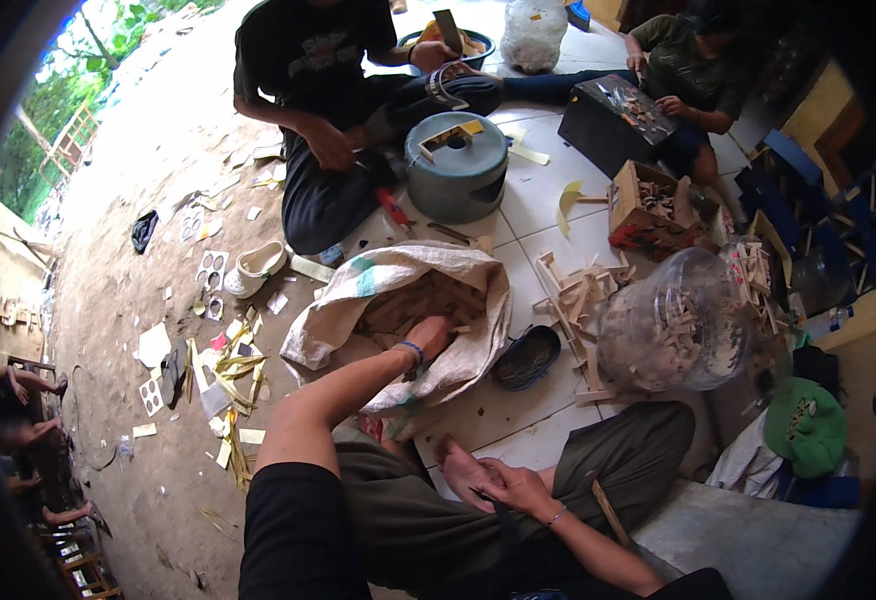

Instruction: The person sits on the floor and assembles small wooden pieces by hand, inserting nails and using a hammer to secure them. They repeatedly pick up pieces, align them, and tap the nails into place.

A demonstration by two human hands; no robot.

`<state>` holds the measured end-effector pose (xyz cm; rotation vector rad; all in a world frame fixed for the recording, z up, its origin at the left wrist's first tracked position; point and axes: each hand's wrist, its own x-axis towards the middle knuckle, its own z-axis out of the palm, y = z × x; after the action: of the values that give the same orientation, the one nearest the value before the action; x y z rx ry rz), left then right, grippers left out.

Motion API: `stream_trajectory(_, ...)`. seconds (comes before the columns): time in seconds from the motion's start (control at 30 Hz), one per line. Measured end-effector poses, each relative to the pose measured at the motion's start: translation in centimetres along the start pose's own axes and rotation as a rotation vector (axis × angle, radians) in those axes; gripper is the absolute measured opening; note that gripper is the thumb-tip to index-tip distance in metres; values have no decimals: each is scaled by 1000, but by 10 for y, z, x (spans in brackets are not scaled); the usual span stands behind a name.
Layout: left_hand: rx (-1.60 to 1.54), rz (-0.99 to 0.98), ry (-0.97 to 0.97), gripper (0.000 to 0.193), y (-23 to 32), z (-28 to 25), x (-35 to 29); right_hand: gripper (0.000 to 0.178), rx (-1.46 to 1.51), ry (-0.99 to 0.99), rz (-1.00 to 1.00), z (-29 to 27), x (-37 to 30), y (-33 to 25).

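My left hand (432, 337) reaches into an open white woven sack (330, 318) with a green stripe. Small wooden pieces (395, 308) fill the sack, and the fingers are down among them, so their grip is hidden. Lower down, my right hand (520, 487) rests beside my bare foot (461, 472). Its fingers are closed round a small dark thing (482, 493), too small to name. A wooden stick (610, 512), perhaps a tool handle, lies against my leg close to the right forearm. To the right of the sack sits a dark oval container (528, 357).
Wooden frames (580, 290) lie piled beside a clear plastic jar (670, 325) of wood pieces. Beyond stand a wooden box (648, 205) and a grey-green tub (458, 168). Two people sit opposite. A clog (256, 268) and scraps litter the dirt at left. A green cap (806, 427) lies right.
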<state>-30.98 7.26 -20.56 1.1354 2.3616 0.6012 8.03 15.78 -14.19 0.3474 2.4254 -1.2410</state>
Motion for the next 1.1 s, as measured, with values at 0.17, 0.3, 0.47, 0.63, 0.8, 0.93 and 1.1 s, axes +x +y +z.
stream_trajectory(0.17, -56, -32, 54, 48, 21, -52, -15, 55, -10, -40, 36, -6, -1, -3)
stream_trajectory(0.3, -54, -273, -22, 60, 10, -113, -42, 42, 106, -2, -13, -11, 2, -8)
stream_trajectory(0.47, -478, -387, -12, 44, 5, -160, -74, 33, 213, 141, -114, -38, 12, -35)
stream_trajectory(0.63, -1056, -519, -241, 29, 51, -195, -111, 33, 301, 454, -346, -109, 46, -110)
stream_trajectory(0.8, -395, 271, -357, 39, 117, -198, -132, 30, 405, 645, -539, -156, 58, -162)
stream_trajectory(0.93, -931, -341, -573, 50, 166, -182, -115, 27, 575, 570, -307, -159, 56, -148)
stream_trajectory(1.1, -1405, -329, -726, 71, 198, -163, -85, 24, 1240, 489, -152, -151, 25, -87)
